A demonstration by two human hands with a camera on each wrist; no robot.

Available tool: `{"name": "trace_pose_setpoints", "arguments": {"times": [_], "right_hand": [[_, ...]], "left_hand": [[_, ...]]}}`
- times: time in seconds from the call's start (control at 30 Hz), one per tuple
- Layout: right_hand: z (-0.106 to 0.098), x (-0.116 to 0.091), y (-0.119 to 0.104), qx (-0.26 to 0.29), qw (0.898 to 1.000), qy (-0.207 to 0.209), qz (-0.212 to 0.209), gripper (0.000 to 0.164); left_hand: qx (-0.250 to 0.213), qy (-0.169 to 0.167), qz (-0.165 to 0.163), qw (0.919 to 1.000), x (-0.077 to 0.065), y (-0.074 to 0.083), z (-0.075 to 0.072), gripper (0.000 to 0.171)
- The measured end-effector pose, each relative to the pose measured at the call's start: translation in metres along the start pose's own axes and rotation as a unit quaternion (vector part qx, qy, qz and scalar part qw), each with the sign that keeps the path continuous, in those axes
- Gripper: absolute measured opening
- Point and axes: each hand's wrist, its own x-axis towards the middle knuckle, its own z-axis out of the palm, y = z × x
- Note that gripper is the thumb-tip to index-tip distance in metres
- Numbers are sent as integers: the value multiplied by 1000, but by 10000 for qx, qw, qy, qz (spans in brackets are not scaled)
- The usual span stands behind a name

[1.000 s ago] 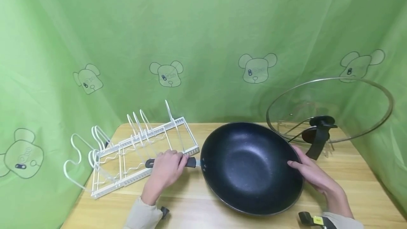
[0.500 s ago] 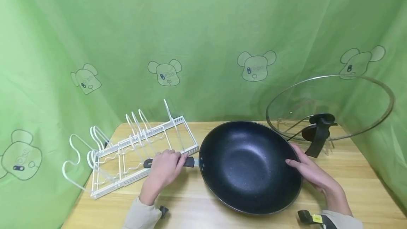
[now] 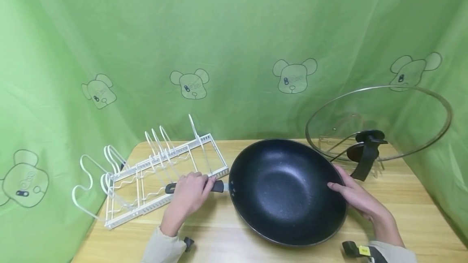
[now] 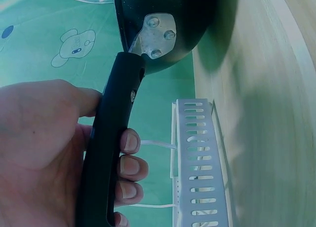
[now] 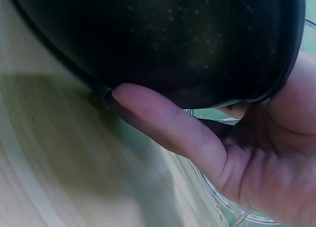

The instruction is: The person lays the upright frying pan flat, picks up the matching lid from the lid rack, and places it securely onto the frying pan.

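Note:
A black wok is held in both hands at the front middle of the table, its hollow side facing up and towards me. My left hand grips its black handle; in the left wrist view the fingers curl round it. At the far side of the wok, my right hand holds the rim, thumb over the inner edge and the other fingers underneath. The right wrist view shows the wok's dark outside against that hand. Whether the base touches the table cannot be told.
A white wire rack with upright loops lies on the wooden table at the left, partly beneath the handle in the head view. Back right stands a glass lid with a metal rim and black handle. Green cloth encloses the table's back and sides.
The view has shifted slightly. Both hands keep the same hold on the wok, and the rack and lid stay put.

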Motion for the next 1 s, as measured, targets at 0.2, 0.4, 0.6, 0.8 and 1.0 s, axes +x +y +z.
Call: {"name": "trace_pose_setpoints", "arguments": {"times": [0.2, 0.4, 0.6, 0.8, 1.0], "right_hand": [[-3, 1, 2, -124, 9999, 3, -86, 74], [-10, -3, -1, -55, 9999, 56, -131, 68], [-21, -13, -9, -69, 9997, 8, -237, 60], [-39, -25, -16, 13, 9932, 169, -1150, 43], [-51, -36, -22, 1269, 9659, 1046, -2001, 36]], "left_hand": [[-55, 35, 28, 10000, 0, 0, -1, 42], [-106, 9, 32, 9999, 1, 0, -1, 41], [-199, -58, 55, 9998, 0, 1, -4, 37], [-240, -25, 118, 9996, 1, 0, -4, 36], [-325, -19, 169, 9993, 1, -2, -4, 36]]}}
